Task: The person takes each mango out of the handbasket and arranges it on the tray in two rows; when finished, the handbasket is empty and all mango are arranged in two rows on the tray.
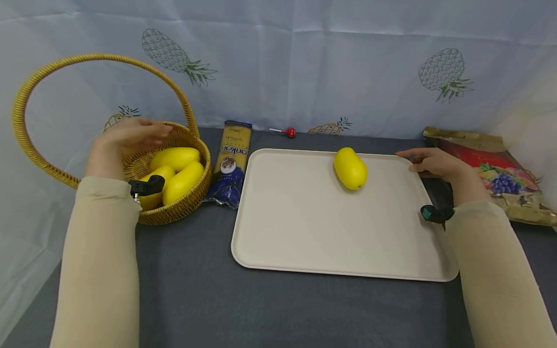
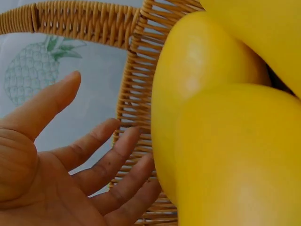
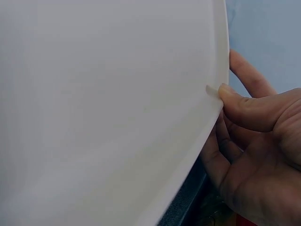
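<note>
My left hand hovers over the wicker basket at the left, palm and spread fingers showing in the left wrist view. Nothing is in its grasp; the fingertips are close to the basket's woven wall and a smooth yellow oblong fruit. Several such fruits lie in the basket. Another yellow oblong fruit lies on the cream tray, toward its far edge. With thumb above the rim and fingers under it, my right hand pinches the tray at its far right corner.
The basket's tall handle arches beside my left arm. A pasta packet lies between basket and tray. Behind the tray is a red lollipop. At the right lies a red and gold bag. A pineapple-print cloth hangs behind.
</note>
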Action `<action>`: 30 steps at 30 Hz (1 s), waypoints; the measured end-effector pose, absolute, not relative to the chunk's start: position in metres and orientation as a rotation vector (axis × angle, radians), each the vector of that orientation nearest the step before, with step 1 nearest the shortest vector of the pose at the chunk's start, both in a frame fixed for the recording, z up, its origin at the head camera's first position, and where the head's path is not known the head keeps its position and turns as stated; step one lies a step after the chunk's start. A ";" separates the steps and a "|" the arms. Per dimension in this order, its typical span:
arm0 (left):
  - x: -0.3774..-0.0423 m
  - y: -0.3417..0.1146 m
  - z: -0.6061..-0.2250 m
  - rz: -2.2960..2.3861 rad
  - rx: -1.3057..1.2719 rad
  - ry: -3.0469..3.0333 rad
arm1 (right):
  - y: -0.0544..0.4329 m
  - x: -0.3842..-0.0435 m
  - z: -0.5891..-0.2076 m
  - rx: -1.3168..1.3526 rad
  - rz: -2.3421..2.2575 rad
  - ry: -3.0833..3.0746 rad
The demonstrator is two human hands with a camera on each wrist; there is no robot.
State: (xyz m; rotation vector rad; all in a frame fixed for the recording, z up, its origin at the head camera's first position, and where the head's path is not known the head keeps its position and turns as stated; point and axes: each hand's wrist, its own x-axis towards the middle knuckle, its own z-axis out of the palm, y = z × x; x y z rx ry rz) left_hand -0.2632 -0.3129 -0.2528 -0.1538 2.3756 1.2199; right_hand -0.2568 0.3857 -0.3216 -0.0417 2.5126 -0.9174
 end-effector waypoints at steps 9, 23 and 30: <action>-0.265 -0.321 -0.267 1.103 -0.059 2.320 | 0.383 -0.255 -0.320 -0.046 -0.910 2.515; -0.261 -0.319 -0.270 0.967 0.005 2.257 | 0.385 -0.256 -0.321 -0.049 -0.888 2.525; -0.262 -0.321 -0.272 0.905 -0.007 2.178 | 0.386 -0.256 -0.322 -0.041 -0.874 2.537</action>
